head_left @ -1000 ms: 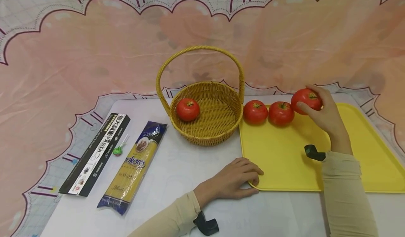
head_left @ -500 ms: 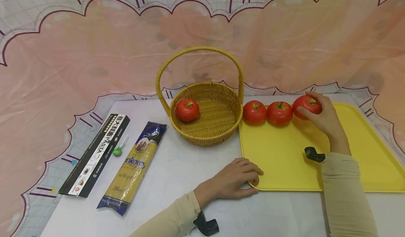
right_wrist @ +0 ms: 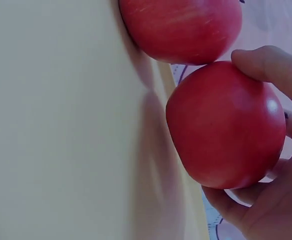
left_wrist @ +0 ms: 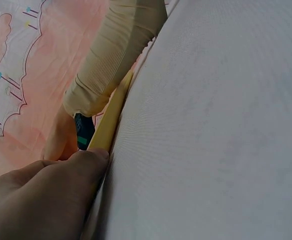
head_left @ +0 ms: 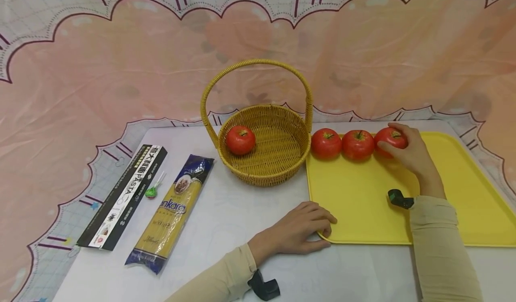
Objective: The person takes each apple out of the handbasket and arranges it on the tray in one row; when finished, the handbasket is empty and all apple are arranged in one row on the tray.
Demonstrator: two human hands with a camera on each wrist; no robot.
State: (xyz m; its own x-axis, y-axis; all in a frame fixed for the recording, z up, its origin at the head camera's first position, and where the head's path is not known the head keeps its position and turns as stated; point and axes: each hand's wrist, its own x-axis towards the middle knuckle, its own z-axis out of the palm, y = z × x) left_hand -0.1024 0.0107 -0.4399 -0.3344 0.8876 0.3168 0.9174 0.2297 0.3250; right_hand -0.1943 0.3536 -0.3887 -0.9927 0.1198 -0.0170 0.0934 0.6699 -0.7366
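Note:
My right hand [head_left: 411, 152] holds a red apple [head_left: 390, 140] at the back rim of the yellow tray [head_left: 363, 194], thumb on one side and fingers round the other. In the right wrist view this apple [right_wrist: 226, 125] touches the neighbouring apple [right_wrist: 183, 27]. The middle apple [head_left: 358, 144] and the left apple [head_left: 326, 143] complete a row along the tray's back edge. My left hand [head_left: 300, 228] grips the tray's front left corner, fingers bent over the rim and thumb beside it. In the left wrist view a fingertip of that hand [left_wrist: 50, 192] meets the tray edge [left_wrist: 110, 117].
A wicker basket [head_left: 264, 176] with a tall handle stands left of the tray, one apple [head_left: 240, 140] inside. Farther left lie a bag of spaghetti [head_left: 169, 214], a green lollipop [head_left: 151, 191] and a black-and-white pasta box [head_left: 122, 196]. A patterned cloth [head_left: 258, 37] hangs behind the table.
My right hand has lowered the apple onto the tray's back edge, beside the middle one, and still holds it. The left hand has stayed at the tray corner.

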